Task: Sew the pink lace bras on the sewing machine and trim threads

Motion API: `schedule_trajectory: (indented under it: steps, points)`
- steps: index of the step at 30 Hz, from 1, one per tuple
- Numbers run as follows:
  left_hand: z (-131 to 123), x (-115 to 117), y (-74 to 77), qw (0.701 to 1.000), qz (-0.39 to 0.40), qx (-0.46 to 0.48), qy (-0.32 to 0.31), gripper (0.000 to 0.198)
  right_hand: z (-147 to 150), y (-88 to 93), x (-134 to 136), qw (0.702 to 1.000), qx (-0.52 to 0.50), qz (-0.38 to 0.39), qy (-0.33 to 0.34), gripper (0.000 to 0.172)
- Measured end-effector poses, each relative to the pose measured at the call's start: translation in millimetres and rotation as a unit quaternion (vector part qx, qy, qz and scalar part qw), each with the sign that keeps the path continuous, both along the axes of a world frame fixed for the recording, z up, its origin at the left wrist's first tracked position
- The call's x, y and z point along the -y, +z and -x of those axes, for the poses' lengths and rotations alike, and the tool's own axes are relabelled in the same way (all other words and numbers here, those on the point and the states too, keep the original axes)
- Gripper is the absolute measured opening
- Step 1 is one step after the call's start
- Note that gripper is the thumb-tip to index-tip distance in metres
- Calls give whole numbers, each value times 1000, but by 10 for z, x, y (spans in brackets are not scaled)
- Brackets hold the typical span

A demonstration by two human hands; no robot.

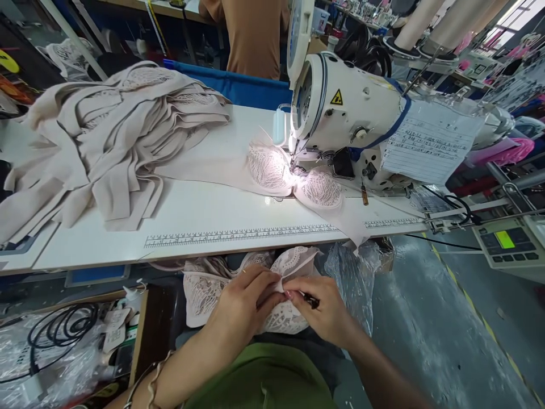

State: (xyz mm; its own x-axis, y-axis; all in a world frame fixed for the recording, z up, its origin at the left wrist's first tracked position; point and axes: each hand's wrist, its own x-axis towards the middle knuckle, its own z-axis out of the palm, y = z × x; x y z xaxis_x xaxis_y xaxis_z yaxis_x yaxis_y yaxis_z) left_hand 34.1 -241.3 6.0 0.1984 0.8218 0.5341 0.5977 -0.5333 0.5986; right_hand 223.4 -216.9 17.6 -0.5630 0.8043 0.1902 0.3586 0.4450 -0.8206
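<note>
In my lap, below the table edge, both hands work on a pale lace bra piece [204, 292]. My left hand [244, 304] pinches the lace near its middle, fingers closed on the fabric. My right hand [326, 312] also pinches the lace and holds a small dark tool [310, 300] between its fingers. On the table another lace bra [293, 179] lies under the needle of a white sewing machine [353, 108], lit by its lamp.
A heap of beige fabric pieces [106, 136] covers the table's left part. A printed ruler [238, 234] runs along the front edge. Clear plastic bag [353, 278] hangs at my right knee. A person in a brown shirt [255, 34] stands behind. Control panel [506, 241] at right.
</note>
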Motion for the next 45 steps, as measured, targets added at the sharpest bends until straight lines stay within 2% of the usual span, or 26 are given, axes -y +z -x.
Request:
schedule_trajectory:
  steps: [2,4,7,10,12,14,17,19,21,24,30,34,37,40,43,45]
  points:
    - [25,1,4,1000,-4,3,5,20,-14,-30,-27,999,-14,-48,-12,16]
    - [60,9,12,1000,8,17,12,16,-53,-102,-68,990,-14,-133,-41,14]
    - [107,24,23,997,53,57,8,9,-126,-280,-123,963,52,-257,-55,17]
    - [130,29,41,986,120,112,-13,10,-157,-429,-138,933,126,-334,-37,28]
    - [154,20,58,976,157,146,-25,10,-150,-445,-134,927,122,-352,-40,30]
    - [209,0,71,964,195,179,-31,9,-151,-379,-139,951,79,-299,-27,27]
    - [360,-26,64,933,278,224,-39,10,-226,-186,-190,991,15,-108,74,27]
    - [473,-28,41,913,320,250,-39,10,-330,-69,-247,990,-11,-3,144,39]
    - [564,-17,12,908,318,273,-25,6,-448,-6,-302,987,-28,43,155,46]
    - [630,17,-32,924,261,278,4,2,-577,-4,-350,994,-34,32,98,42]
    - [600,83,-133,959,166,218,70,6,-529,-56,-307,996,-26,-84,-30,17]
    - [572,96,-167,964,148,204,82,9,-420,-81,-259,988,-31,-115,-102,24]
    - [562,91,-183,965,143,202,81,12,-387,-118,-244,984,-16,-113,-134,20]
    - [546,76,-202,964,139,208,93,10,-385,-147,-252,982,33,-92,-164,7]
    - [512,64,-206,961,134,217,110,9,-373,-136,-282,981,62,-83,-167,5]
    - [487,63,-198,957,137,226,119,7,-360,-95,-309,983,56,-78,-157,10]
